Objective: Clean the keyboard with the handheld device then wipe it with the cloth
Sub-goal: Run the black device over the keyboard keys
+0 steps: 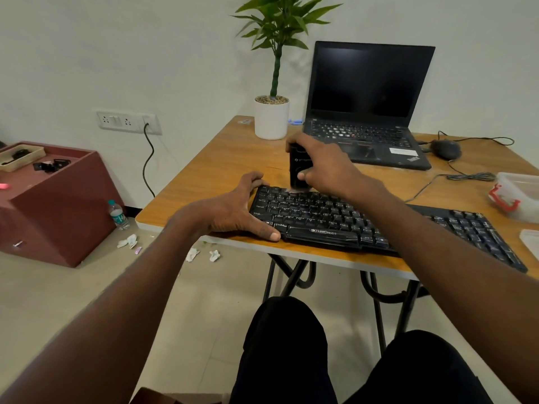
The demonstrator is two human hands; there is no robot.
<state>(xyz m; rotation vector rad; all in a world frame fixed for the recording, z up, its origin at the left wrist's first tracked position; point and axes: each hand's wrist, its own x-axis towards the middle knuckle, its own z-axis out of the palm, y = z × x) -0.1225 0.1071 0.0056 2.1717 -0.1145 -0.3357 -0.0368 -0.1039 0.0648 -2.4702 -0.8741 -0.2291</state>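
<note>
Head view: you're in the first stage, device pass. Your right hand [323, 167] is wrapped around the black handheld device [297, 167], held upright with its lower end down on the top key row of the keyboard [335, 220], toward its left end. Fingers curl over the device's top and thumb sits on its front face, so a firm grip.

Your left hand [236, 211] is spread flat, fingers straight. It braces the keyboard's left edge, fingertips at the far corner and thumb at the near corner. Nothing is held in it.

The keyboard lies along the near edge of the bench [221, 158], angled slightly, with its right end running toward the frame edge.

Progress, my read: only the upper-left keys are being worked now. The remaining rows and the numpad side look still to do. Can't tell from this frame how clean any keys are. Wipe stage not started. I can't pick out a cloth anywhere in view, so locate it before you finish the pass.

Readable text:
- "ZEBRONICS" on the keyboard's front lip by the spacebar.
- "ThinkPad" logo on the palm rest corner of the laptop [367, 109], at the back of the bench, screen dark.
- White sticker on the laptop palm rest: too small to read.
- Marking on the device's front: blurred, unreadable.
</note>
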